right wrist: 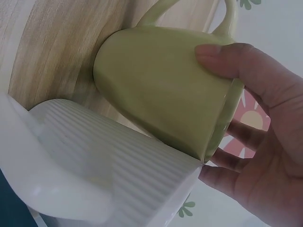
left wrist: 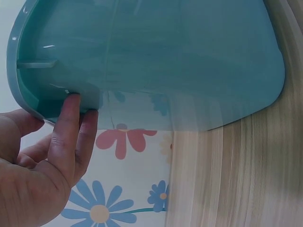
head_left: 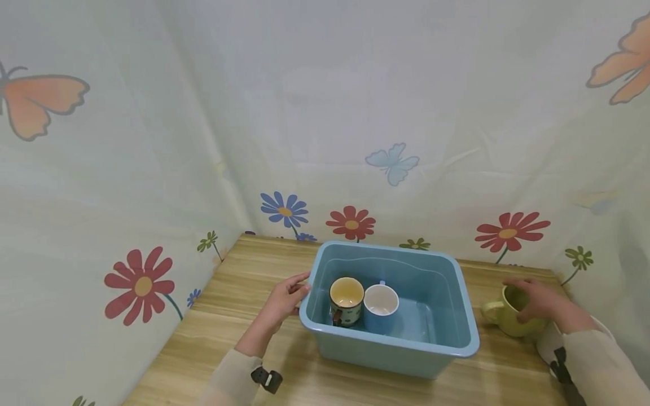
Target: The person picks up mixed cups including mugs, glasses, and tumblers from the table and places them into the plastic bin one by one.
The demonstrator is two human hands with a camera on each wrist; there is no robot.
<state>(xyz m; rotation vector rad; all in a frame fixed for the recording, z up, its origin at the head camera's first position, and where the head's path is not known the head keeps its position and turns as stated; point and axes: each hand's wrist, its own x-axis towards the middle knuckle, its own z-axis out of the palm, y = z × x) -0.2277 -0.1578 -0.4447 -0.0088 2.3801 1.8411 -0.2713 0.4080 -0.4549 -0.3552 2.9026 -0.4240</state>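
Note:
A blue plastic bin stands on the wooden table. My left hand holds its left rim, thumb at the edge and fingers against the outer wall under the lip. Two mugs sit upright inside, toward the left: a patterned mug with a yellow interior and a blue mug with a white interior. Right of the bin, my right hand grips a green mug from above at its rim. The thumb lies on the outside, the other fingers at the mouth. Its handle points toward the bin.
A white ribbed mug stands right beside the green one, partly hidden under my right forearm in the head view. The wooden table meets a curtain printed with flowers and butterflies behind and at both sides.

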